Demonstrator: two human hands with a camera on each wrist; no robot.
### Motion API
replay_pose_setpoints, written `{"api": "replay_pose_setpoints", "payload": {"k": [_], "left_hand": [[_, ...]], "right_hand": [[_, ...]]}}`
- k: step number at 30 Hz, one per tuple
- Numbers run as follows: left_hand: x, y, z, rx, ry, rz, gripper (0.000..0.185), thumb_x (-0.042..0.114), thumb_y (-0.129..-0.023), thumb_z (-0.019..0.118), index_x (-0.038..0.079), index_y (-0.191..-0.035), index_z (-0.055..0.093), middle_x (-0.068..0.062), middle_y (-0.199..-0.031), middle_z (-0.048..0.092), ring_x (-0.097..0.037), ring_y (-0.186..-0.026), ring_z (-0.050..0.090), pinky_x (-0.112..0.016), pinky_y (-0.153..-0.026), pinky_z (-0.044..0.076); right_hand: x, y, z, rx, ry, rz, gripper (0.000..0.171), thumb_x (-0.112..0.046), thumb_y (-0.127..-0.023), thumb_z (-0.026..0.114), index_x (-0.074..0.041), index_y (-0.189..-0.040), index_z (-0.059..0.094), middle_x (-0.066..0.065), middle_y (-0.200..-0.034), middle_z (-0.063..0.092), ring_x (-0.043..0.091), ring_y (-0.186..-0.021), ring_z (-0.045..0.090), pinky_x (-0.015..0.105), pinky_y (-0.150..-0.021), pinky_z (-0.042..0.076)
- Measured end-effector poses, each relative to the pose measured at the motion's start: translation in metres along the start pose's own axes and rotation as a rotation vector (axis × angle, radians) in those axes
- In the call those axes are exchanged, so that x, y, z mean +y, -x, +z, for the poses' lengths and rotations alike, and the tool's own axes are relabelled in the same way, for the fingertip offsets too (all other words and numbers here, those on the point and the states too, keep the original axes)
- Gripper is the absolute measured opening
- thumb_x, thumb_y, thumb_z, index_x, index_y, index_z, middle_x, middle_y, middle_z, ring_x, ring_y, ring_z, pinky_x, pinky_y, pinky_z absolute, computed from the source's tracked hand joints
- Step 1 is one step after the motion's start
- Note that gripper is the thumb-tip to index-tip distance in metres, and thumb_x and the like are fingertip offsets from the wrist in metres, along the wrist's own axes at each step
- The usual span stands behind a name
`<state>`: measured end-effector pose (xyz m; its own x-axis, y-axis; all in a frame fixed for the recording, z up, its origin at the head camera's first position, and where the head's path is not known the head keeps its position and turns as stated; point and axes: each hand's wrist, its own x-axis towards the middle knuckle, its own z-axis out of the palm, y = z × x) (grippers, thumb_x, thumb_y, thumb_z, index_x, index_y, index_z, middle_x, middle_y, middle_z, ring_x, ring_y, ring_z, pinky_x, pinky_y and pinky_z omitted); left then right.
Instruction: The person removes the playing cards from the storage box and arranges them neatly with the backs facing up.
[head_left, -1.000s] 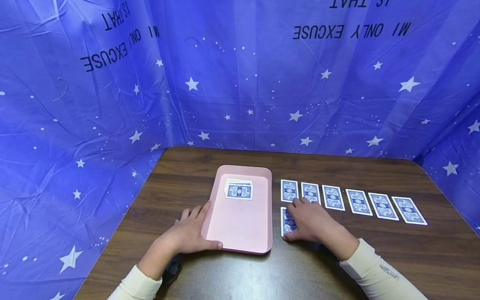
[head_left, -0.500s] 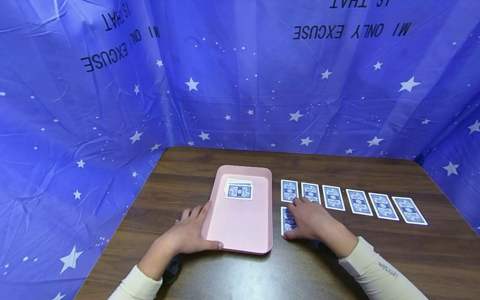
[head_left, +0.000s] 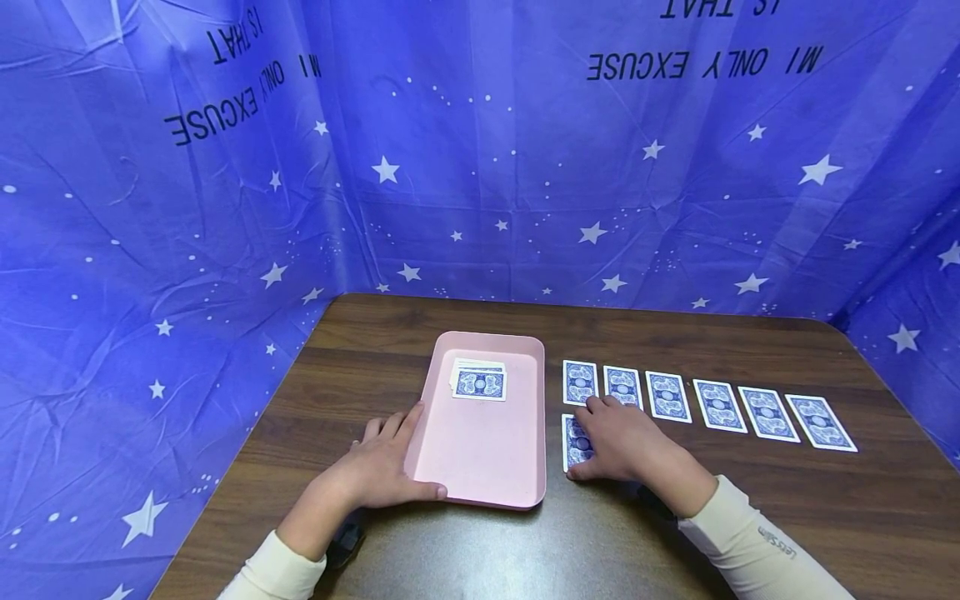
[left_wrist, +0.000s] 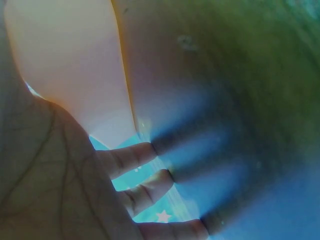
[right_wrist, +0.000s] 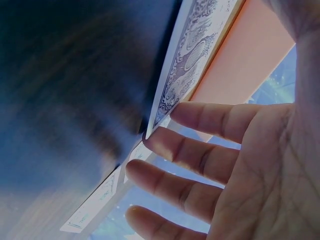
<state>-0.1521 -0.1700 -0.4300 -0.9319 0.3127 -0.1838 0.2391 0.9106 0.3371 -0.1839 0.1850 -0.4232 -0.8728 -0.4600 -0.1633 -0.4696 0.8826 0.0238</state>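
L hand (head_left: 375,471) lies flat on counter (head_left: 750,517) against near-left edge of pink tray (head_left: 480,467): thumb along the near rim, fingers (left_wrist: 132,157) straight along the left wall. Reads as bracing the tray so it won't slide; nothing gripped. L wrist view agrees: fingers extended, tips on the counter by the tray wall.

R hand (head_left: 626,446) rests palm-down over a single card (head_left: 576,444), face down, just right of tray and just below the row's left end. Fingers (right_wrist: 210,120) spread & nearly straight, not curled round anything; R wrist view shows them on or at the card's edge, card flat on counter or nearly so — can't tell if an edge is lifted. Looks like pressing/sliding contact, not a pinch.

Row of cards (head_left: 712,404): 6 face down, side by side, apart, along counter right of tray. Small stack (head_left: 478,382) face down in tray's far end, a bit skewed. Blue star cloth (head_left: 225,250) behind & to sides.

Vs 0.5 s and 1.0 s ago: no real change. Both hands same spots, same pose; card, row, stack, tray unmoved. Only a tiny camera shift.
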Motion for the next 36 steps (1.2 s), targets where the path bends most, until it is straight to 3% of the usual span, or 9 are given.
{"api": "replay_pose_setpoints", "payload": {"k": [22, 29, 36], "left_hand": [[-0.002, 0.000, 0.001, 0.012, -0.018, 0.009, 0.131, 0.082, -0.062, 0.070, 0.011, -0.159, 0.019, -0.018, -0.149, 0.040, -0.044, -0.128, 0.037, -0.074, -0.090, 0.038], [-0.002, 0.000, 0.000, 0.001, -0.020, 0.009, 0.131, 0.082, -0.062, 0.069, 0.009, -0.159, 0.019, -0.019, -0.149, 0.039, -0.044, -0.129, 0.037, -0.073, -0.091, 0.038], [-0.002, 0.000, 0.000, 0.006, -0.021, 0.013, 0.130, 0.081, -0.062, 0.070, 0.009, -0.159, 0.019, -0.019, -0.149, 0.040, -0.044, -0.128, 0.038, -0.073, -0.090, 0.038]], "right_hand": [[0.000, 0.000, -0.006, 0.006, -0.021, -0.007, 0.093, -0.075, -0.068, 0.073, -0.004, -0.127, 0.062, 0.017, -0.119, 0.060, 0.037, -0.110, 0.057, 0.055, -0.088, 0.050], [0.004, -0.004, -0.020, 0.048, -0.020, -0.090, 0.088, -0.070, -0.071, 0.074, -0.005, -0.129, 0.061, 0.015, -0.117, 0.060, 0.036, -0.108, 0.059, 0.054, -0.086, 0.050], [0.008, -0.015, -0.034, 0.131, -0.012, -0.207, 0.073, -0.061, -0.076, 0.077, -0.009, -0.125, 0.062, 0.011, -0.116, 0.060, 0.032, -0.108, 0.058, 0.051, -0.090, 0.050]]}}
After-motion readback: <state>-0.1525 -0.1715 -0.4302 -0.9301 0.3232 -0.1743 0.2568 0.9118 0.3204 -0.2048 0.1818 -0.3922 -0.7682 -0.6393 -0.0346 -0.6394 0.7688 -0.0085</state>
